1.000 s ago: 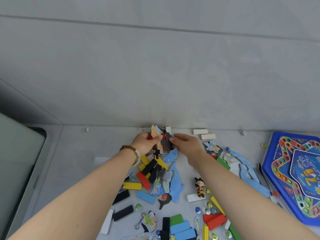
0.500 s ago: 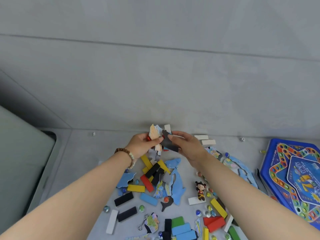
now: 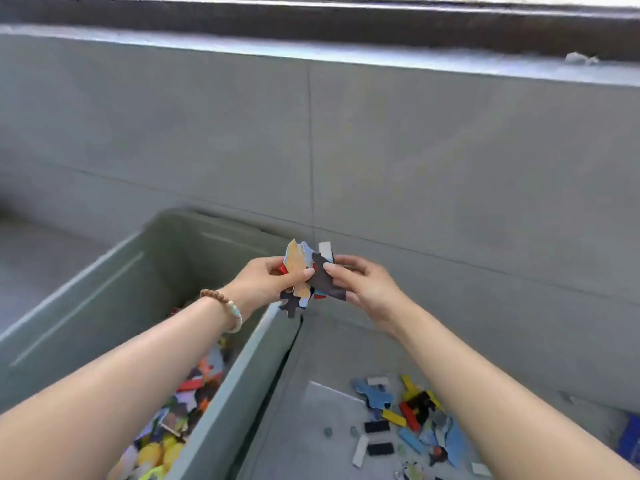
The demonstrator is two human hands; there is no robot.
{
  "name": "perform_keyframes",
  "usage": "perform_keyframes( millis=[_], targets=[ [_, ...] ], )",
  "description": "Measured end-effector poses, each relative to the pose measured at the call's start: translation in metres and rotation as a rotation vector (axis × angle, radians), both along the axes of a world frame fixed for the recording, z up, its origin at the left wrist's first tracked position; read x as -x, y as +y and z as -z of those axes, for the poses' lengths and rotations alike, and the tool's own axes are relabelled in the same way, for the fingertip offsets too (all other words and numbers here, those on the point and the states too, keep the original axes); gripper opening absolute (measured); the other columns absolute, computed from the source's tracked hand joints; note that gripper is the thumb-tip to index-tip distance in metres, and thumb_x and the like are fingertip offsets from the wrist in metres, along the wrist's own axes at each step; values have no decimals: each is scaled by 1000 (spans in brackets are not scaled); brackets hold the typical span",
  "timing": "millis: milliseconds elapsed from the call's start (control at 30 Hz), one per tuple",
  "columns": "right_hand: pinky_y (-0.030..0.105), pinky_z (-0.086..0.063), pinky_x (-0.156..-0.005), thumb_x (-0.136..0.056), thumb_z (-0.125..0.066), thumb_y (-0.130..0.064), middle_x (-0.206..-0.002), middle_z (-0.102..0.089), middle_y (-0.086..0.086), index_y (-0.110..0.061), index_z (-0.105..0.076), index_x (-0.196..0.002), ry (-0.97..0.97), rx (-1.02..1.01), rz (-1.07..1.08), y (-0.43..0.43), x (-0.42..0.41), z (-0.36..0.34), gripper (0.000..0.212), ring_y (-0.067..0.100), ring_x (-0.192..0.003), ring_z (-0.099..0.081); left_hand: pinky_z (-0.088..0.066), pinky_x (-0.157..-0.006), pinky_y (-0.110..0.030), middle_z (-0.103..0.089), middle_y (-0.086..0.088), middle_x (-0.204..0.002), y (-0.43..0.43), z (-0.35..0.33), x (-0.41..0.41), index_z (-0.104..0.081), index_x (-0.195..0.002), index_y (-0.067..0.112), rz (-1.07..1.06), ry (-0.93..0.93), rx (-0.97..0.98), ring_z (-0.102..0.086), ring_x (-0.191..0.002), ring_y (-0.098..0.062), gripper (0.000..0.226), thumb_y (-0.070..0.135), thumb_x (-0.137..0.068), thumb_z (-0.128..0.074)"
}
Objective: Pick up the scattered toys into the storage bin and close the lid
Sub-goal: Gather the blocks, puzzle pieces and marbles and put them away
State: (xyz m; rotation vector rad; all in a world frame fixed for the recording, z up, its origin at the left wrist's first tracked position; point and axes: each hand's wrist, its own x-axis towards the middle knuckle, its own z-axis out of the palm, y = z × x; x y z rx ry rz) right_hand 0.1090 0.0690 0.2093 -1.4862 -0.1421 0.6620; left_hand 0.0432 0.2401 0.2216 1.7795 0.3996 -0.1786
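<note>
- Left hand (image 3: 273,279) and right hand (image 3: 364,286) are together pinching a stack of puzzle pieces (image 3: 302,268) over the rim of the storage bin (image 3: 227,388).
- Carrying it further over the opening before letting go is looking wise.

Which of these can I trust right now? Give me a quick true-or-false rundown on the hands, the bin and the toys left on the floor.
1. The left hand and right hand both hold one bunch of puzzle pieces. True.
2. On the floor, right of the storage bin, lie loose toys. True.
3. The storage bin is empty. False: it holds a pile of toys.
4. The lid is on the storage bin. False: its top is open and the inside shows.
5. The beaded bracelet is on the right wrist. False: it is on the left wrist.
</note>
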Motion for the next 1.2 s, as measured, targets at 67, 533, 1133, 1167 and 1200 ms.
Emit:
perform_keyframes(
  millis=[67, 533, 1133, 1167, 1200],
  targets=[
    [19, -55, -75, -86, -67, -19, -102, -66, 3, -17, -58, -107, -5, 31, -111, 54, 30, -13, 22, 11, -86, -65, -55, -85, -38, -71, -14, -85, 52, -10, 40, -70, -95, 9, -81, 7, -1, -69, -86, -28, 26, 29, -78, -74],
    [34, -37, -104, -94, -50, -33, -150, -31, 3, -18, -29, -145, -716, 927, -675, 195, 130, 58, 57, 23, -131, -41, -36, -108, -37, -36, -11, -148, 213, 89, 211, -24, -146, 9, -233, 471, -683, -39, -133, -29, 67, 42, -93, -50],
    [36, -28, -112, -93, -49, -45, -157, -15, -1, -22, -21, -149, -604, 1280, -324, -162, 62, -8, 66, 20, -142, -23, -28, -112, -37, -29, -4, -152, -70, 23, 57, -27, -145, 15, 398, -138, -1089, -26, -139, -23, 60, 49, -96, -35],
    [36, -28, -112, -92, -50, -46, -157, -17, 0, -21, -21, -148, -552, 1274, -288, -183, 64, 5, 68, 21, -142, -24, -29, -112, -38, -28, -4, -152, -86, 37, 54, -26, -145, 15, 431, -114, -1081, -26, -139, -23, 60, 49, -96, -35],
    [35, -28, -112, -92, -51, -46, -157, -19, 1, -21, -22, -148, -501, 1259, -253, -202, 66, 19, 69, 21, -141, -25, -30, -111, -39, -28, -4, -152, -99, 51, 50, -26, -145, 15, 458, -81, -1068, -27, -138, -24, 60, 49, -96, -35]
  ],
)
